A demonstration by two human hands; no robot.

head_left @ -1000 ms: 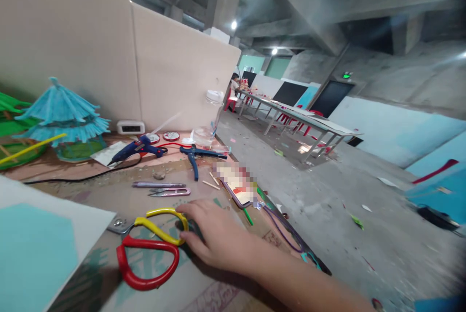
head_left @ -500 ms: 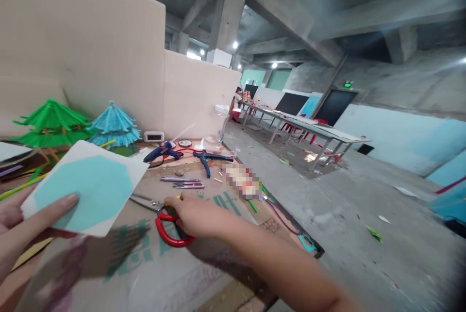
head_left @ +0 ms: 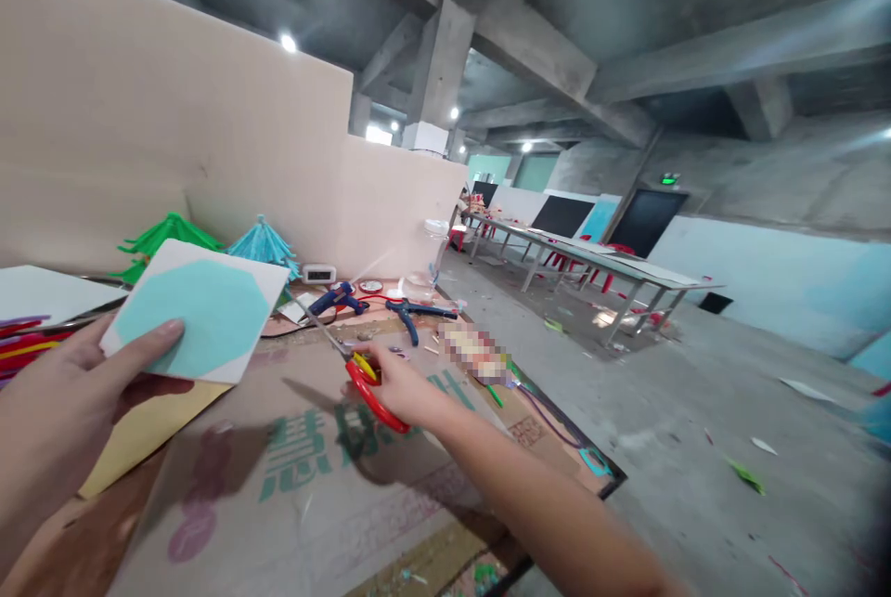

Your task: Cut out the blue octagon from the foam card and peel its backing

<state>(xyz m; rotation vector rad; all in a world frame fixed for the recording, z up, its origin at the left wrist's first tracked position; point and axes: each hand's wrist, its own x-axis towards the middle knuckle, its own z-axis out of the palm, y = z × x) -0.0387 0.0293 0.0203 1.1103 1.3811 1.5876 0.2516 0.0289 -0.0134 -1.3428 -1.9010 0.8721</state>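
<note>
My left hand [head_left: 132, 360] grips a white square card [head_left: 268, 277] bearing a light-blue octagon [head_left: 201, 304]; the thumb lies on the front and the fingers are behind. My right hand [head_left: 393, 383] is closed on red-handled scissors [head_left: 366, 397], held above the cardboard with the blades pointing up and left. The blade tips are near the card's right edge, apart from it. Behind the card stand a green tiered model roof [head_left: 171, 230] and a blue one [head_left: 261, 242], both partly hidden.
Cardboard [head_left: 229, 495] covers the bench. At its back lie a blue glue gun [head_left: 338, 298], a dark-blue clamp-like tool [head_left: 410, 314], a small digital clock [head_left: 318, 274] and a clear plastic tub [head_left: 432, 249]. Coloured strips [head_left: 32, 346] lie at left. A tall pale partition [head_left: 278, 142] stands behind.
The scissors have been lifted off the cardboard by my right hand. My left hand and the card have shifted right and up in view, and the camera has turned slightly.
</note>
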